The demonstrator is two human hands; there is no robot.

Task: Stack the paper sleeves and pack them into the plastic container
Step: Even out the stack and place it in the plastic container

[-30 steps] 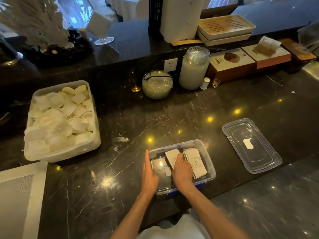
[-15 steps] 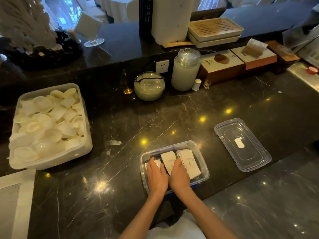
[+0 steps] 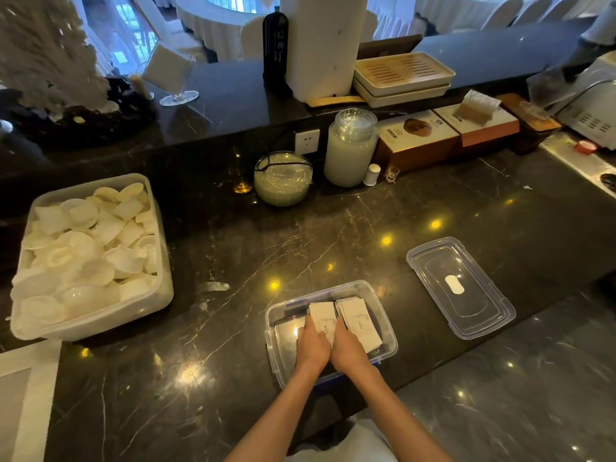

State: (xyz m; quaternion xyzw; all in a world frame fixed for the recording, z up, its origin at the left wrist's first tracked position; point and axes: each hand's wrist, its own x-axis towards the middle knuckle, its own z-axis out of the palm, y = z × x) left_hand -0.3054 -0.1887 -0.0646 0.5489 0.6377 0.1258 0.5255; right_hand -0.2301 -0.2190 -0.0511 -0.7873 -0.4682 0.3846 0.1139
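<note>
Hands first: your left hand [image 3: 311, 345] and right hand [image 3: 348, 348] lie side by side inside the one clear plastic container [image 3: 386, 328] at the near edge of the dark marble counter [image 3: 233, 261], fingers flat and close together, pressing a stack of paper sleeves [image 3: 322, 316] between them. A second stack [image 3: 358, 320] rests just right of it, touching your right hand. One clear lid [image 3: 460, 288] lies apart to the right. One white tub [image 3: 90, 258] sits far left.
</note>
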